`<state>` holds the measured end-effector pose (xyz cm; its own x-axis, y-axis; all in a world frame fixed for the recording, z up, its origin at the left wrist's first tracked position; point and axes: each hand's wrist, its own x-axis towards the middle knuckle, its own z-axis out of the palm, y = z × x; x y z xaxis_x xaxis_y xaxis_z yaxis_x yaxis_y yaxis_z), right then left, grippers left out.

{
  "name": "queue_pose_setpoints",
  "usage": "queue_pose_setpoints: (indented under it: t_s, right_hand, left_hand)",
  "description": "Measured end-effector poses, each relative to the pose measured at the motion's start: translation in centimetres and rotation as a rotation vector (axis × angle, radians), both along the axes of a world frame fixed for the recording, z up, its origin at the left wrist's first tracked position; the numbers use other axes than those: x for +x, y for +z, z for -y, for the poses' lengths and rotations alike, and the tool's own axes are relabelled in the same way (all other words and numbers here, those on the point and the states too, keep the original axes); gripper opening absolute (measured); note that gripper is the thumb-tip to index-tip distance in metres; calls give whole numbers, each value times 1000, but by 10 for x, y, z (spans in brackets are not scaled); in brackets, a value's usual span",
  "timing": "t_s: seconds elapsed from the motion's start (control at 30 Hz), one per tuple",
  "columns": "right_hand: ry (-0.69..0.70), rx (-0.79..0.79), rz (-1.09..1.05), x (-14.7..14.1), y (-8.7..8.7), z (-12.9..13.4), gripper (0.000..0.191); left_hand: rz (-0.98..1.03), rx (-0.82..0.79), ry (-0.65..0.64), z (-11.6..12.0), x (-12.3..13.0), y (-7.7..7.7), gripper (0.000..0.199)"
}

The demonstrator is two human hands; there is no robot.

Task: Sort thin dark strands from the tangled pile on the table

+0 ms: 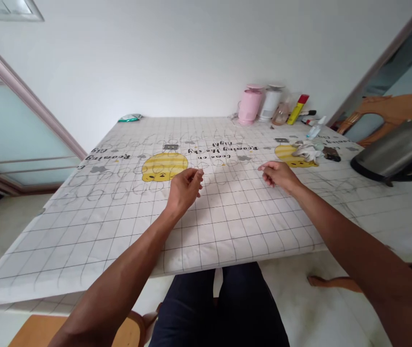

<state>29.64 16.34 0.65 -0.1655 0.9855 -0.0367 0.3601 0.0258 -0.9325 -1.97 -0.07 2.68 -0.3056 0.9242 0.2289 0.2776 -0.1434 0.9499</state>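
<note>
Over the middle of a table with a white checked tablecloth (220,226), my two hands are held apart. My left hand (187,189) is closed, thumb and index finger together, beside a printed yellow balloon figure. My right hand (277,175) is also closed in a pinch, its fingertips pointing left. Whatever either pinch holds, if anything, is too small to make out. Faint looping grey lines are visible on the cloth around and beyond my hands.
At the back right stand a pink cylinder-shaped device (249,105), a white one (271,103), and a yellow can with red cap (297,110). A crumpled cloth (309,151) and a metal kettle (395,149) are on the right. A green packet (129,117) lies back left.
</note>
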Motion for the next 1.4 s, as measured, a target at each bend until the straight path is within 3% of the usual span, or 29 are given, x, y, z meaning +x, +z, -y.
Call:
queue_pose_setpoints:
  t_s: [0.23,0.4,0.67,0.93,1.03,1.13,1.3,1.4]
  right_hand:
    - [59,-37,93,0,-7,-11,9]
    - [154,-16,293,-9,-4,-16,8]
    - [120,138,645,-11,1,-12,17]
    - [61,260,750,0,-2,-3,23]
    - [41,363,823,26,6,1,23]
    - [-20,402,944,77,29,2,24]
    - [-302,195,1053,182,74,4,19]
    - [-356,-20,1028,224,77,10,18]
  left_hand:
    - [-104,6,8,-3,-2,-8,27]
    - [-160,2,21,-3,-4,-8,29]
    - [-185,24,13,-2,-3,-8,31]
    - [-287,34,22,-4,-6,-10,32]
    - [-298,32,29,-4,-6,-10,32]
    - [-345,30,28,-4,-6,-9,33]
    - [-414,7,43,-4,-4,-9,33]
    - [-432,-11,39,-5,-5,-10,33]
